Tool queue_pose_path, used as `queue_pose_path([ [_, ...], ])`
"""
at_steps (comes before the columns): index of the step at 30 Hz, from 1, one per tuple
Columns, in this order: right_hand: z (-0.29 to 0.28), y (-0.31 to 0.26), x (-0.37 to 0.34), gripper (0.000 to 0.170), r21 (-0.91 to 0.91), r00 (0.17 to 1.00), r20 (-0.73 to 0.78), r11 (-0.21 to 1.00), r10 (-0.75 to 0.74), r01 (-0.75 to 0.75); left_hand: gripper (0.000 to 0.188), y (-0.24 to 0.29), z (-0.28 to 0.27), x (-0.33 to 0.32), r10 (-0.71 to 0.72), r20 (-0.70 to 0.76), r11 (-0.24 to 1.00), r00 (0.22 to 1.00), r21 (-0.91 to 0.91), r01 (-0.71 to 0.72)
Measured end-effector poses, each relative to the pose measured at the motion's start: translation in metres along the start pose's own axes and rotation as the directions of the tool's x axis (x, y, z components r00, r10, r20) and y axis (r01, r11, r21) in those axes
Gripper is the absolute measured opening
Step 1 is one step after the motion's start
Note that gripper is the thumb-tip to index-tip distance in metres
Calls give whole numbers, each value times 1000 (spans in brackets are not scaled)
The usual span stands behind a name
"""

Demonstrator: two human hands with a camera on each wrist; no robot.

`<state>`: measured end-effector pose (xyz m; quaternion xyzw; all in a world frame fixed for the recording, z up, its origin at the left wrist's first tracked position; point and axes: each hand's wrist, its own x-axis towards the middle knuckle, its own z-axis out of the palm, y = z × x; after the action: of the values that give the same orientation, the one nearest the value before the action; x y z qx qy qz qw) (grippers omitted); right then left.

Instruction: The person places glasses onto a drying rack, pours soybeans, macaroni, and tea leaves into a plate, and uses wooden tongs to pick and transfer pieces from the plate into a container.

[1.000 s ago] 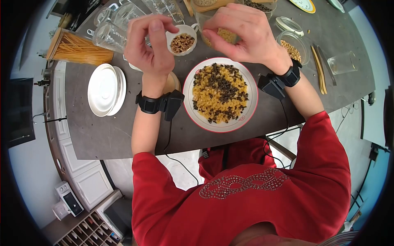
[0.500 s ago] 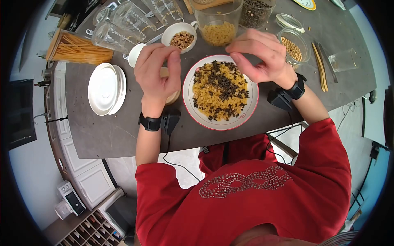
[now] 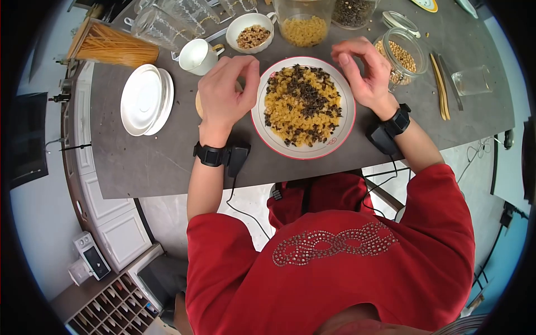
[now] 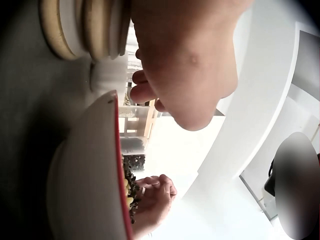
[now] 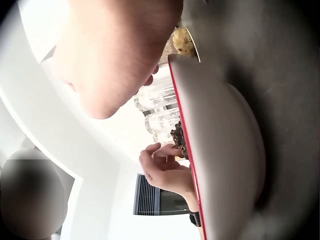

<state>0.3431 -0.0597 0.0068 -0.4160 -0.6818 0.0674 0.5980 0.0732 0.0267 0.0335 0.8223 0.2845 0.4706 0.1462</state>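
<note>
A white bowl (image 3: 304, 152) with a red rim stands before me, filled with yellow pasta (image 3: 279, 114) and dark dried flakes (image 3: 314, 99). At its left rim is my left hand (image 3: 228, 92), fingers loosely bent and nothing held. My right hand (image 3: 365, 72) hovers by the upper right rim, also empty, its fingers loosely curled. In the left wrist view the side of the bowl (image 4: 85, 185) rises below the left hand (image 4: 185, 60). From the right wrist, the bowl (image 5: 225, 135) shows beside the right hand (image 5: 120, 55).
Behind the bowl stand a pasta jar (image 3: 304, 30), a jar of dark flakes (image 3: 352, 12) and a cup of brown bits (image 3: 253, 38). A white cup (image 3: 196, 57), stacked saucers (image 3: 142, 100) and spaghetti box (image 3: 117, 47) lie left. Right are a bean jar (image 3: 402, 53), tongs (image 3: 440, 86) and glass (image 3: 472, 82).
Both hands have come back toward me, from above the cups and jars to the two sides of the bowl. The right hand no longer covers the pasta jar. The head view has shifted slightly.
</note>
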Motion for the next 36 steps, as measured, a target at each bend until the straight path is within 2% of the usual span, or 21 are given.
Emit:
queue_pose_path([
  [2,3,-2,1,15,-33,994,17,993,112,-111,3,4,-7,-1,-24,103,987,994,163,7],
  [6,4,1,4,14,-126,994,67,989,83,-75,5,-4,-21,-5,-50,143,955,988,296,5],
  [9,4,3,5,13,-139,989,88,985,116,-103,14,-9,-28,-6,-138,284,854,949,520,-31],
  [12,7,1,9,13,-130,986,77,982,149,-138,15,-1,-13,-1,-38,237,797,971,593,-114],
  [13,7,1,9,12,-143,994,95,989,61,-47,15,1,-5,3,-27,235,798,972,590,-120],
  [14,7,-1,9,12,-153,993,117,987,-22,40,14,4,6,5,-17,151,786,988,613,-80],
  [15,4,0,15,13,-172,969,157,961,-191,218,14,6,14,7,-8,67,775,998,631,-36],
  [16,3,-2,17,13,-177,968,161,960,-190,218,14,8,20,9,-8,65,779,998,626,-34],
  [18,2,-3,24,19,-242,879,179,846,-443,475,14,14,28,17,140,24,725,990,678,-119],
  [19,3,-5,26,23,-274,859,155,814,-488,512,14,13,32,17,143,19,727,990,677,-118],
  [21,4,-10,29,22,-300,855,168,800,-491,519,12,11,37,16,151,-20,785,988,610,-108],
  [28,13,-10,31,23,-320,867,251,808,-431,494,9,6,39,17,104,-46,766,993,641,-50],
  [29,14,-10,32,23,-319,868,253,810,-427,492,8,9,39,18,111,-64,795,992,605,-50],
  [31,15,-12,31,26,-328,883,190,820,-430,469,7,13,39,17,105,-72,824,992,565,-46],
  [34,12,-7,31,29,-350,874,172,801,-455,486,4,16,40,17,106,-88,848,990,528,-44],
  [36,11,-3,30,34,-342,867,172,796,-468,499,7,13,40,18,194,-158,849,968,522,-85],
])
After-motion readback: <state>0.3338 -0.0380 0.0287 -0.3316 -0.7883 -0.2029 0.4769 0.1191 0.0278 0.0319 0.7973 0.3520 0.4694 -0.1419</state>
